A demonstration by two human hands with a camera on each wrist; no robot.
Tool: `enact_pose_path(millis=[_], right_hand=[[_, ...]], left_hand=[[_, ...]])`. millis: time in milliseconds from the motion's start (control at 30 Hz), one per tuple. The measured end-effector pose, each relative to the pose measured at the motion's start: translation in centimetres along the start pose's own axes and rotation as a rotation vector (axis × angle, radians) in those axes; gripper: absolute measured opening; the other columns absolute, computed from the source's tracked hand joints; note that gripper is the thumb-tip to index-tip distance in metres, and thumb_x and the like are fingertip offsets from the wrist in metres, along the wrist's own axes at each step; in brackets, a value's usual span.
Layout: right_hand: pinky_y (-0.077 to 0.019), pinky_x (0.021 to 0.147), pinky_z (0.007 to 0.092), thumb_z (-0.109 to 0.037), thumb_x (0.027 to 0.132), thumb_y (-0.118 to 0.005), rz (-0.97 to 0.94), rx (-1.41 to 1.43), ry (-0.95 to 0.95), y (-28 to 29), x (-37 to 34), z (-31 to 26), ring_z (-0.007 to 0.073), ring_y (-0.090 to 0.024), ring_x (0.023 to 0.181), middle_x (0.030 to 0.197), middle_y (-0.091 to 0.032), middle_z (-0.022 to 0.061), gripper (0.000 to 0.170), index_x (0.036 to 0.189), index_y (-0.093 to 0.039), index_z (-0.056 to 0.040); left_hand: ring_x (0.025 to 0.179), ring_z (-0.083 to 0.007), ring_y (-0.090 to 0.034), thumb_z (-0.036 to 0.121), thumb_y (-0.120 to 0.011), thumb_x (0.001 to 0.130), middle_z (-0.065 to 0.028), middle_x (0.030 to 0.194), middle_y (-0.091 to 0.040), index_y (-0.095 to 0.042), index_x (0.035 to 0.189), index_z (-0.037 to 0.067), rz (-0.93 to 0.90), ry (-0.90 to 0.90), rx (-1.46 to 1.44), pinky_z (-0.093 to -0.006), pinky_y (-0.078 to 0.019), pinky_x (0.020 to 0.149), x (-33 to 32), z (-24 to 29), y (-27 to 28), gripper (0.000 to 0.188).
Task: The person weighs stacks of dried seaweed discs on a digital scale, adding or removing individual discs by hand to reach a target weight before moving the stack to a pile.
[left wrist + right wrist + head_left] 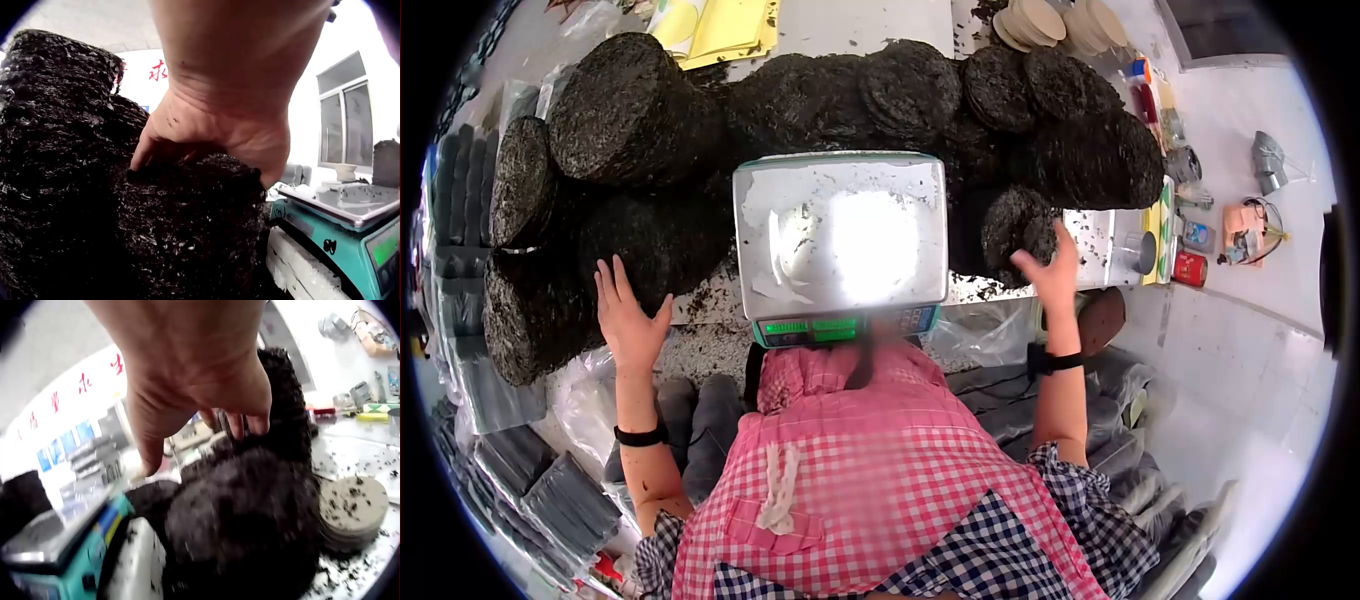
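Note:
My left hand [632, 325] rests at the near side of a stack of dark, round dried-seaweed cakes [650, 240], its fingers extended and spread. In the left wrist view, fingertips and thumb reach the upper edges on either side of this stack [187, 225]. At the right, my right hand [1055, 282] is spread beside a smaller stack of seaweed cakes [1012, 225]. The right wrist view is blurred and has the fingers hanging over the rough dark stack [244, 506]. Between both hands stands a digital scale [760, 285] with a bare metal plate and lit green display.
More seaweed stacks [900, 90] line the far side of the table. Round pale discs [1030, 22] and yellow sheets [735, 30] lie behind them. Bagged dark bundles [475, 270] are piled at left. A red can [1188, 268] and small containers stand at right.

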State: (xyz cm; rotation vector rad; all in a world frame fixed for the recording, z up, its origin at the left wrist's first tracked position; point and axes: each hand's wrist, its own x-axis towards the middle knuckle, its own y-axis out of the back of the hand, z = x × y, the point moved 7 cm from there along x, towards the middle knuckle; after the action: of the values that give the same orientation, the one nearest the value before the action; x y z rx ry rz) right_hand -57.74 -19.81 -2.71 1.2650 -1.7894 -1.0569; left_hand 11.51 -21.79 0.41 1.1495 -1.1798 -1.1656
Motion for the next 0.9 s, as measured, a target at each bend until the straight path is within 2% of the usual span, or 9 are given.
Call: enact_pose_path(millis=[67,200,300,400,433,500,600,800,900], right_hand=[[-0.0237,0.123,0.0569,-0.053,0.069,-0.090,-0.164,-0.339,0.130,-2.8,-2.4,-3.5,0.0478,-0.030,0.148,0.161,-0.034,0.0259,0.116,0.161,-0.035,-0.0084],[-0.0384,0.116,0.0519,-0.029,0.087,-0.078,0.209,0.058,0.313,-1.8,0.7,-7.6,0.0437,-0.054,0.132,0.142,-0.059,0.0252,0.063,0.138,-0.059,0.0020],[-0.0524,0.100,0.0335,-0.009,0.103,-0.064,-0.103,0.600,0.187,-2.5,2.7,-12.1,0.0218,-0.066,0.116,0.126,-0.068,0.0135,0.029,0.130,-0.064,0.0013],[-0.0545,0.094,0.0316,0.000,0.097,-0.065,-0.379,0.760,0.336,-3.5,1.6,-24.2,0.0202,-0.071,0.104,0.112,-0.073,0.0105,0.022,0.119,-0.069,0.0026],[-0.0548,0.095,0.0322,-0.002,0.091,-0.070,-0.419,0.762,0.478,-4.2,0.4,-28.5,0.0207,-0.071,0.103,0.113,-0.073,0.0112,0.029,0.120,-0.069,0.0014],[-0.0441,0.112,0.0449,-0.026,0.085,-0.081,-0.486,0.838,0.826,-4.9,-3.7,-38.8,0.0342,-0.061,0.128,0.136,-0.065,0.0191,0.059,0.134,-0.063,0.0005],[-0.0222,0.124,0.0583,-0.064,0.067,-0.087,-0.514,0.737,1.109,-5.8,-10.1,-49.4,0.0513,-0.023,0.154,0.167,-0.021,0.0312,0.129,0.162,-0.028,0.0007],[-0.0338,0.121,0.0478,-0.036,0.080,-0.084,-0.701,0.792,0.731,-8.7,-9.3,-43.7,0.0377,-0.032,0.154,0.168,-0.026,0.0235,0.107,0.162,-0.025,0.0004],[-0.0477,0.106,0.0382,-0.004,0.088,-0.052,-0.544,1.035,0.136,-8.4,-4.9,-35.1,0.0253,-0.061,0.124,0.138,-0.062,0.0137,0.057,0.144,-0.052,0.0058]], left_hand=[[0.143,-0.0473,-0.043,0.041,-0.088,0.073,-0.0306,0.154,-0.045,-0.041,0.153,-0.002,0.006,-0.038,0.002,-0.0527,-0.0395,0.117,0.1,0.2,1.0,0.103],[0.143,-0.0452,-0.046,0.043,-0.081,0.079,-0.0301,0.151,-0.050,-0.046,0.150,-0.002,-0.033,-0.102,-0.022,-0.0500,-0.0373,0.120,0.5,-0.9,2.4,0.092],[0.133,-0.0422,-0.056,0.025,-0.068,0.088,-0.0238,0.143,-0.060,-0.056,0.145,0.005,0.070,-0.031,-0.196,-0.0476,-0.0468,0.111,-0.6,-3.2,3.2,0.062],[0.120,-0.0405,-0.064,0.012,-0.058,0.089,-0.0235,0.134,-0.065,-0.059,0.141,0.003,0.385,0.233,-0.313,-0.0460,-0.0507,0.105,-3.2,-4.9,9.4,0.053],[0.118,-0.0369,-0.066,0.014,-0.050,0.096,-0.0181,0.133,-0.068,-0.059,0.140,0.003,0.272,0.467,-0.615,-0.0437,-0.0508,0.104,-5.5,-7.3,8.5,0.047],[0.124,-0.0306,-0.064,0.022,-0.040,0.105,-0.0132,0.138,-0.066,-0.057,0.143,0.002,0.313,0.355,-1.249,-0.0418,-0.0487,0.108,-8.0,-5.4,10.0,0.046],[0.129,-0.0263,-0.059,0.038,-0.036,0.111,-0.0128,0.146,-0.058,-0.048,0.151,0.002,0.229,0.316,-2.297,-0.0425,-0.0458,0.113,-7.3,3.0,7.3,0.055],[0.130,-0.0284,-0.058,0.037,-0.035,0.113,-0.0140,0.144,-0.059,-0.045,0.152,0.002,-0.124,0.429,-2.325,-0.0422,-0.0455,0.113,-4.3,10.4,3.1,0.053],[0.131,-0.0291,-0.057,0.035,-0.035,0.112,-0.0137,0.144,-0.059,-0.047,0.150,0.003,-0.202,0.496,-2.375,-0.0426,-0.0454,0.113,-3.7,9.1,-1.4,0.051]])
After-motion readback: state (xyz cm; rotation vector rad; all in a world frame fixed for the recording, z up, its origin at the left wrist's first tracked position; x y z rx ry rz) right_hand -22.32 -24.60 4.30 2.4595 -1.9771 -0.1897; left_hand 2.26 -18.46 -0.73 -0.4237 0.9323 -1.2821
